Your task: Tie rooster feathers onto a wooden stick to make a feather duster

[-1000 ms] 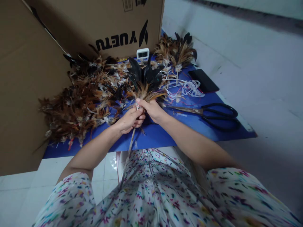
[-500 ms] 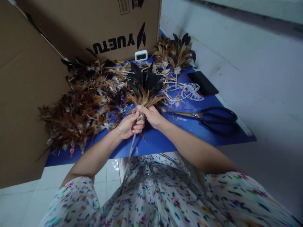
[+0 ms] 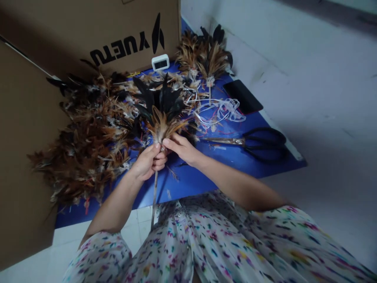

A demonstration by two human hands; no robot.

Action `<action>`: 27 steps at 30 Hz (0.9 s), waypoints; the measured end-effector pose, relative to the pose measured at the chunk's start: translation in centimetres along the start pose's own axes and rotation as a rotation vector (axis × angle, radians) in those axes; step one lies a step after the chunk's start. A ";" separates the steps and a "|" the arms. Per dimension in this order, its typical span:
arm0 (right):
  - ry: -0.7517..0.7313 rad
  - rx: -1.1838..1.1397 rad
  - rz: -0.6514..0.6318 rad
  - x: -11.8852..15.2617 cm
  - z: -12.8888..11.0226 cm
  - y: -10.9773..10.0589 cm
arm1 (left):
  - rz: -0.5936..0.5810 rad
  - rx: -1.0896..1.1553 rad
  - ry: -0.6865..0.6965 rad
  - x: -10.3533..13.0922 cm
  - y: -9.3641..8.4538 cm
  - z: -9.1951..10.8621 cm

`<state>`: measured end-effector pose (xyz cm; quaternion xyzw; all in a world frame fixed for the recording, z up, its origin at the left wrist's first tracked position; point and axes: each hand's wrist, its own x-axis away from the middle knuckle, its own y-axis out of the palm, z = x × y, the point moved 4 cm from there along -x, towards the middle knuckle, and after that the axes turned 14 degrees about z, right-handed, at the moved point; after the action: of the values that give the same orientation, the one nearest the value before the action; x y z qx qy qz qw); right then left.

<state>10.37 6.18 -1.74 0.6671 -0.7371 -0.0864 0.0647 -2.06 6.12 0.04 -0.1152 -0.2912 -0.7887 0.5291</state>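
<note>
A feather bundle [image 3: 161, 118] with black plumes above and tan ones below stands on a thin stick [image 3: 154, 192]. My left hand [image 3: 149, 162] is closed round the stick just under the feathers. Pressed against the bundle's base from the right is my right hand [image 3: 183, 149], its thumb and fingers closing on the lower feathers. A large heap of brown feathers [image 3: 88, 137] lies to the left on the blue tabletop [image 3: 188, 182]. White plastic string [image 3: 225, 110] lies in a tangle behind my right hand.
Black-handled scissors [image 3: 250, 142] lie at the right, with a black phone [image 3: 243, 96] behind them. Finished-looking feather bundles [image 3: 210, 59] stand at the back near the wall. A small white digital device [image 3: 160, 62] sits before a cardboard box [image 3: 123, 23].
The view has shifted, so the table's things appear further left. My left hand keeps its hold on the stick, and my right fingers have moved slightly at the bundle's base.
</note>
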 end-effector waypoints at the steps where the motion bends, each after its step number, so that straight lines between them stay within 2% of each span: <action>1: -0.004 0.033 0.000 0.1 -0.1 -0.2 | 0.019 0.009 0.007 -0.1 -0.3 0.4; 3: -0.058 0.169 0.003 0.4 -0.7 -1.0 | 0.055 0.034 0.012 -0.4 -1.1 1.2; 5: -0.174 0.364 0.009 0.6 -2.0 -2.5 | 0.087 0.069 0.015 -0.7 -2.0 1.9; 10: -0.438 0.882 0.022 -0.8 -5.5 -8.1 | 0.141 0.123 0.013 -1.3 -3.8 2.9; 14: -0.462 1.226 -0.125 -2.8 -5.4 -11.3 | 0.158 0.147 -0.005 -1.6 -4.6 3.1; 17: -0.436 1.294 -0.261 -3.2 -4.2 -11.7 | 0.186 0.168 -0.010 -1.9 -5.2 3.3; 19: -0.433 1.303 -0.293 -3.0 -3.6 -11.4 | 0.208 0.170 -0.009 -2.1 -5.5 3.4; 23: -0.409 1.357 -0.276 -2.5 -3.2 -11.0 | 0.226 0.161 -0.016 -2.0 -5.7 3.8; 27: -0.430 1.362 -0.228 -2.4 -3.9 -10.4 | 0.252 0.146 0.000 -1.5 -5.9 4.5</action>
<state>21.53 7.38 -0.06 0.6005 -0.5495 0.2564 -0.5213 -7.35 11.48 0.92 -0.1121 -0.3308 -0.6926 0.6311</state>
